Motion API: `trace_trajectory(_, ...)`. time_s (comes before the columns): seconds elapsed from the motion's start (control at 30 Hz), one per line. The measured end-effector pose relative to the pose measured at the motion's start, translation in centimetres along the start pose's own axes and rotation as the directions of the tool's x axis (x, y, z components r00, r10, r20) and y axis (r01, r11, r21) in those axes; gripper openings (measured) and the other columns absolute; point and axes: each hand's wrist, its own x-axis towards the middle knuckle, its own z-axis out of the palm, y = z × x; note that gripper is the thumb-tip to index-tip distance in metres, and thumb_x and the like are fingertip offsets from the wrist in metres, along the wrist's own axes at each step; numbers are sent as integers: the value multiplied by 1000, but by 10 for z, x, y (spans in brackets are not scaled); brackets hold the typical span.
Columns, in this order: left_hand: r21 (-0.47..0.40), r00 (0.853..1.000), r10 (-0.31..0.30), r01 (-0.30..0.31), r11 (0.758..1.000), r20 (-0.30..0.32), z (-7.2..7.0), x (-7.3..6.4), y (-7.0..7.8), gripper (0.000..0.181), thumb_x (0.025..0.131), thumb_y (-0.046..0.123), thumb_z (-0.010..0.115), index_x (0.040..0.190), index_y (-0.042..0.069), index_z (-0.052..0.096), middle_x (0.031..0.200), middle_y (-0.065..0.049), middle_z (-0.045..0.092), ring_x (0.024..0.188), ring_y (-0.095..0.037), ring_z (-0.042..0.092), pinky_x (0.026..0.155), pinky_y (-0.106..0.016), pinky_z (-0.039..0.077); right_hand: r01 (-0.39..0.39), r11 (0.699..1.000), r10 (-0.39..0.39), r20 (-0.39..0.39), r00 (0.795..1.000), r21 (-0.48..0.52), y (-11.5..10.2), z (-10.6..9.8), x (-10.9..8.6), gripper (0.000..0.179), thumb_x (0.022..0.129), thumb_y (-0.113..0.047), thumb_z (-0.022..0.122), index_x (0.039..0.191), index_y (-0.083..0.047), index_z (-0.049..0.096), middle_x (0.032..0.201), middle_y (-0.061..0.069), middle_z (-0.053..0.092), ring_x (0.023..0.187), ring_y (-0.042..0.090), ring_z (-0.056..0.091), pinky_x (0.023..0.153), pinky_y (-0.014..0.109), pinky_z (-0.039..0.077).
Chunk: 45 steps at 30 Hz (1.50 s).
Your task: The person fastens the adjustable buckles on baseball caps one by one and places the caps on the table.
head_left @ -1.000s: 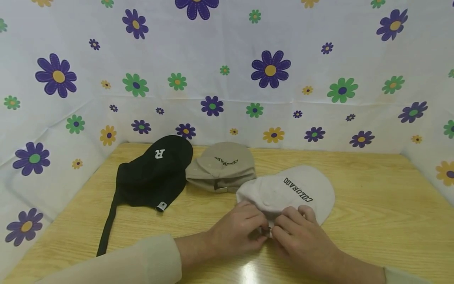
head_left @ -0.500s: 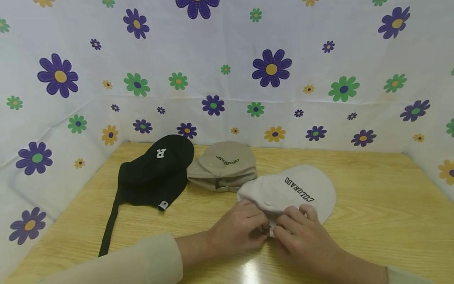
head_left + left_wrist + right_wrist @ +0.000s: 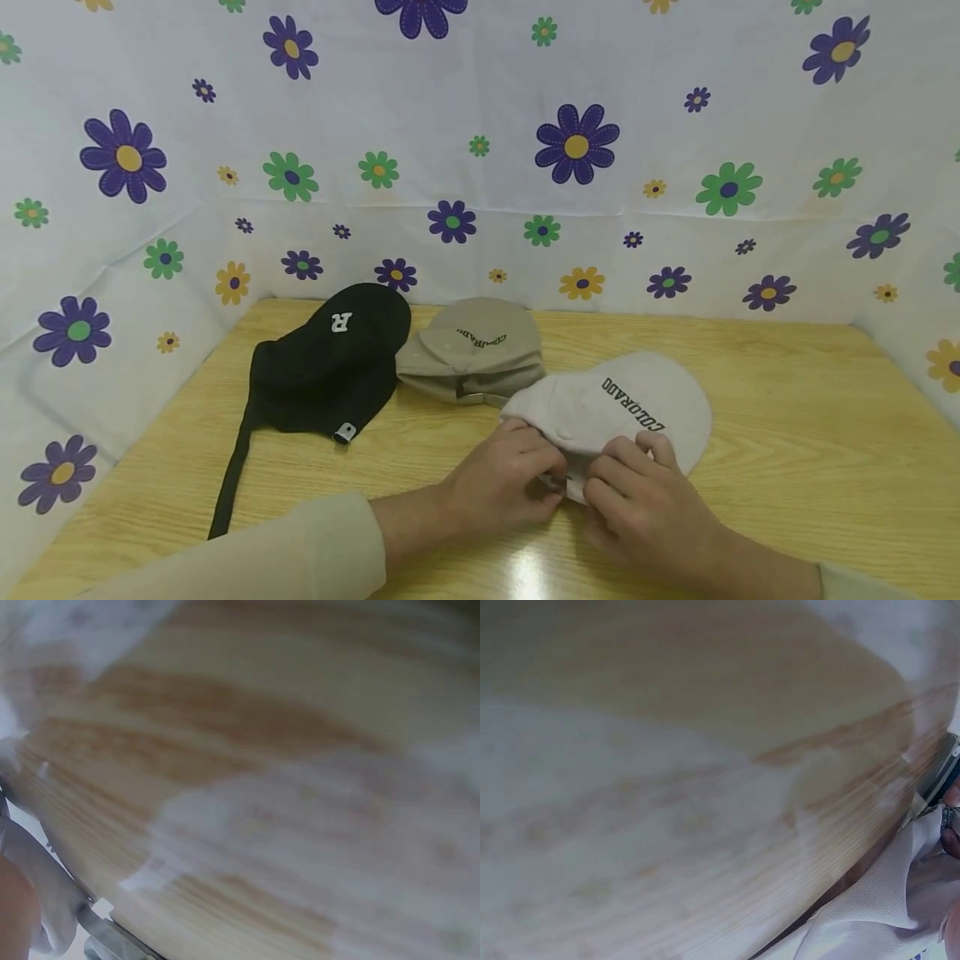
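A white baseball cap [image 3: 622, 400] lettered COLORADO lies on the table, its brim pointing away to the right and its back opening toward me. At that opening, my left hand [image 3: 502, 483] pinches the left end of the back strap between thumb and forefinger. Close beside it, my right hand [image 3: 648, 508] grips the strap's other side, fingers curled over the cap's edge. A short stretch of white strap [image 3: 575, 488] shows between the hands. The right wrist view shows a small metal buckle [image 3: 947, 817] at the fingertips and pale cap fabric [image 3: 874, 907].
A beige COLORADO cap [image 3: 480, 342] stands behind the white one, overlapping it in the head view. To its left is a black cap [image 3: 322, 367] marked R, its loose strap [image 3: 230, 483] trailing forward. A flower-print cloth [image 3: 480, 100] encloses the wooden table [image 3: 810, 433].
My right hand has shifted slightly to the right, and a little more of the strap shows between the hands. The white cap has dipped slightly. The other caps stay put.
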Motion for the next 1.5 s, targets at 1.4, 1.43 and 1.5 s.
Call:
trace_trajectory(1.4, 9, 981, 122, -122, 993, -154, -5, 2, 5, 25, 70, 9, 82, 87, 14, 64, 88, 7, 66, 86, -6, 60, 84, -21, 45, -179, 975, 206, 248, 946, -129, -6, -3, -3, 48, 105, -44, 32, 90, -11, 64, 88, 0, 58, 85, 23, 43, 78, 46, 28)
trace_trajectory(1.43, 9, 980, 124, -124, 992, -156, -5, 2, 6, 24, 70, 9, 81, 86, 14, 64, 88, 7, 66, 86, -6, 60, 84, -21, 45, -181, 975, 209, 258, 943, -127, -7, -2, -4, 49, 105, -44, 31, 89, -12, 64, 87, 0, 57, 85, 23, 43, 79, 46, 28)
trace_trajectory(1.5, 8, 979, 125, -126, 992, -160, -5, 1, 7, 24, 71, 9, 81, 86, 14, 64, 87, 7, 66, 86, -6, 60, 83, -21, 45, -183, 975, 211, 277, 937, -123, -8, -1, -5, 48, 105, -42, 30, 89, -12, 63, 86, -1, 55, 86, 22, 42, 80, 46, 28)
